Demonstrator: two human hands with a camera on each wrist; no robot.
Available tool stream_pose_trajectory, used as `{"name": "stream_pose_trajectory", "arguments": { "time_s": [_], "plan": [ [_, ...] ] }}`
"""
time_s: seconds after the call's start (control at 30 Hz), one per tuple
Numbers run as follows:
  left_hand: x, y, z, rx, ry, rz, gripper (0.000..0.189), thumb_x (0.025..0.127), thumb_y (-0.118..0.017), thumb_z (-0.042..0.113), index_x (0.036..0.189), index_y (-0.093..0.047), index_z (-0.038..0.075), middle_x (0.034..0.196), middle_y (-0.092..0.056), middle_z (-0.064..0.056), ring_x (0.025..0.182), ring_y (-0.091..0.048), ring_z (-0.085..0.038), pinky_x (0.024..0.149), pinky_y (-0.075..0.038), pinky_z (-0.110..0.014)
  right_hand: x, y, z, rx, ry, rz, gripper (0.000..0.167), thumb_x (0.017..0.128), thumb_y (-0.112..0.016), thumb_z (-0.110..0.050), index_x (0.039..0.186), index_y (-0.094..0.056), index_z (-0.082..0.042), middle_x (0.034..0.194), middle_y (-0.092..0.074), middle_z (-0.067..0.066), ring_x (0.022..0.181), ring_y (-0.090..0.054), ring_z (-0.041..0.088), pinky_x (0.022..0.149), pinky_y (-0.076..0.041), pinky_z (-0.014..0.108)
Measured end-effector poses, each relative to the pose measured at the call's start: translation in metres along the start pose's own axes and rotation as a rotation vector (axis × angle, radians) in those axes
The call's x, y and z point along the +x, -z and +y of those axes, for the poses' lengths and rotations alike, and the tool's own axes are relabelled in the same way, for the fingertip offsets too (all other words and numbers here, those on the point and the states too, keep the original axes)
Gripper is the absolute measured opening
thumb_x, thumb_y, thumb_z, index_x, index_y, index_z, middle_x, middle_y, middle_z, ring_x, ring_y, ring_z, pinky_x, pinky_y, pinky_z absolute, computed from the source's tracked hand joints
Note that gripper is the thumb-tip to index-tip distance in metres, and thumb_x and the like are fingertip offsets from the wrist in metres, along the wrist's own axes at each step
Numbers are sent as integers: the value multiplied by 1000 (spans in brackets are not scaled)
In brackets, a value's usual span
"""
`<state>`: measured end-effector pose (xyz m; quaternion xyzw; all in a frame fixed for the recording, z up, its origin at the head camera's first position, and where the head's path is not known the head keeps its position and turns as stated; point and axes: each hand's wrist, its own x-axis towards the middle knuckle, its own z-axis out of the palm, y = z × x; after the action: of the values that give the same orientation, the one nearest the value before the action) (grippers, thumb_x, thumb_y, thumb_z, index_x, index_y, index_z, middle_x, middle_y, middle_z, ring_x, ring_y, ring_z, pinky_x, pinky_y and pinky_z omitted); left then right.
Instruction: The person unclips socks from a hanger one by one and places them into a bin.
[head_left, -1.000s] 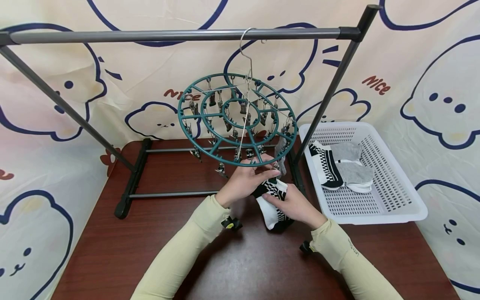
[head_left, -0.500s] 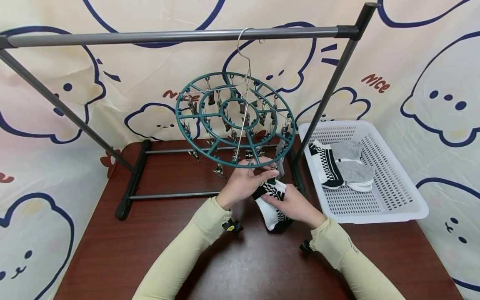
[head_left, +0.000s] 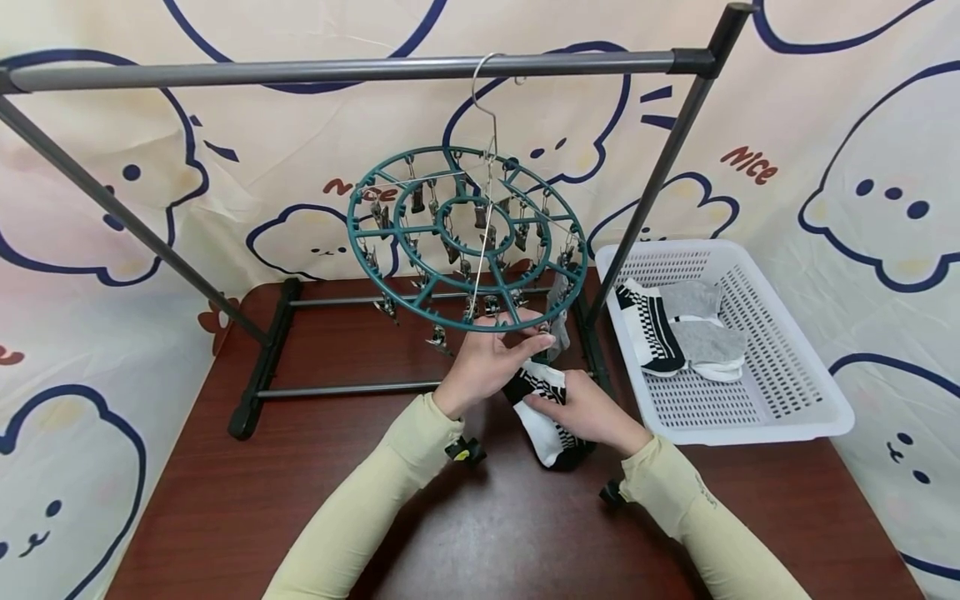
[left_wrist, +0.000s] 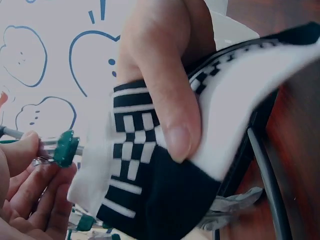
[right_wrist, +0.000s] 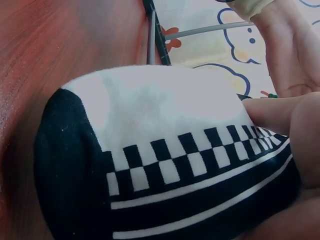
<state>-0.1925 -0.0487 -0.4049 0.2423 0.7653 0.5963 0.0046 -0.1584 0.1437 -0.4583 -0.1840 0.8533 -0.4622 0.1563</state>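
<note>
My right hand (head_left: 588, 408) grips a black-and-white ankle sock (head_left: 542, 429) with a checkered band, thumb laid across its side. The white cuff points toward my left hand (head_left: 487, 362), the black toe down and toward me. At the near right of a round green clip hanger (head_left: 372, 234), my left hand pinches a metal clip (left_wrist: 66, 149) with green ends. In the left wrist view the clip's green end is right at the sock's cuff. A grey sock (head_left: 558, 333) hangs from the ring just beyond my left fingers.
The hanger hooks over the top bar (head_left: 337, 71) of a grey metal rack, several clips dangling from its rings. To the right, a white plastic basket (head_left: 806, 408) holds more socks (head_left: 660, 337). The rack's feet stand on a dark red-brown table (head_left: 300, 500).
The sock in my right hand has tilted a little, its toe shifting slightly right and toward me. My left hand stays at the clip.
</note>
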Motion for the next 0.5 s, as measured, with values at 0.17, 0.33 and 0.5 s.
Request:
{"name": "stream_pose_trajectory", "arguments": {
  "time_s": [0.17, 0.33, 0.5],
  "plan": [
    [-1, 2, 0, 6, 6, 1, 32, 97, -76, 18, 124, -73, 4, 103, -76, -10, 99, -69, -18, 78, -55, -27, -5, 2, -1, -10, -1, 6, 20, 103, -65, -26, 115, -70, -10, 89, -73, -1, 73, -68, 11, 66, -56, 29],
    [-1, 3, 0, 3, 6, 10, 30, 97, -75, 18, 124, -73, 6, 102, -77, -9, 96, -70, -16, 79, -56, -27, -12, 4, 0, -42, 25, 28, 30, 103, -67, -25, 128, -68, -9, 96, -74, -2, 79, -66, 7, 71, -55, 26],
    [-2, 5, 1, 7, 17, 15, 29, 97, -75, 20, 123, -73, 8, 102, -77, -7, 101, -69, -16, 88, -56, -32, -20, 9, -5, -80, 30, 56, 32, 101, -69, -25, 127, -69, -6, 98, -75, 0, 80, -66, 5, 72, -55, 25]
  ]
}}
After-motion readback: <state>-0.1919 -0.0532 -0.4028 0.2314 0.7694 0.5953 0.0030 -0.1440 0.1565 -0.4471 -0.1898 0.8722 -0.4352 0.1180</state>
